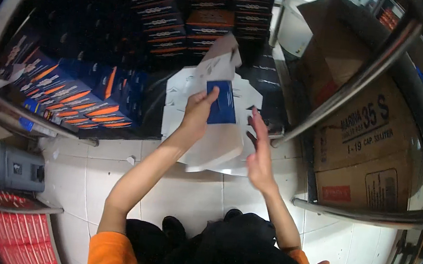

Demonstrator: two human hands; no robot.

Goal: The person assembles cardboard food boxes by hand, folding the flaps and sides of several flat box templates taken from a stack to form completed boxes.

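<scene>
In the middle of the head view my left hand (199, 110) grips a partly folded carton (223, 140), its thumb pressed on a blue panel. The carton's other faces are pale, and its far flap stands up, slightly blurred. To the right of the carton my right hand (259, 156) has its fingers stretched out and apart, with nothing visible in it. Whether its fingertips touch the carton's edge, I cannot tell. Under the carton lie flat white carton blanks (172, 119) with cut tabs along their edges, on a dark surface.
Dark blue and orange boxes stand in stacks (211, 26) at the back, with more boxes (83, 98) at left. On the right, a metal rail (352, 86) crosses before a large brown cardboard box (369, 135). A grey bin (20, 166) and red packs (19, 237) are at lower left.
</scene>
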